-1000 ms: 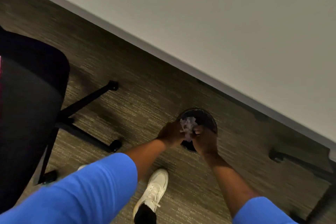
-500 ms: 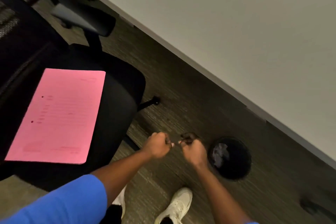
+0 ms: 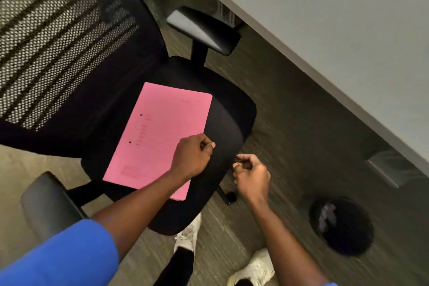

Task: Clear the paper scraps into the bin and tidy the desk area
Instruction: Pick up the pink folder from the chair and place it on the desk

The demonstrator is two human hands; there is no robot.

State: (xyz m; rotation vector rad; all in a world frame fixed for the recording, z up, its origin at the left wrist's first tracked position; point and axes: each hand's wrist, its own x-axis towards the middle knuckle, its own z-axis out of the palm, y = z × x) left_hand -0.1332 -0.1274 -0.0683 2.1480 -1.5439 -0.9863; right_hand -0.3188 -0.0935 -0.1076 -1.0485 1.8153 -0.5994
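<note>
Since the preceding frame, both hands had come away from the bin and up over the chair, the view swinging left with them. At lower centre, the left hand (image 3: pixel 193 157) hovered loosely curled over the near right edge of the pink folder (image 3: pixel 160 132), holding nothing visible. The right hand (image 3: pixel 251 174) hung beside it, fingers curled, apparently empty. Paper scraps (image 3: pixel 327 217) lay inside the bin (image 3: pixel 348 234) at lower right, on the floor. The folder rested flat on the chair seat (image 3: pixel 229 121), its near corner at the seat edge. Risk assessed: a one-sided pinch could tip the folder and spill any contents; the chair could roll if pressed. The tabletop (image 3: pixel 336 18) stood at upper right, bare where visible.
</note>
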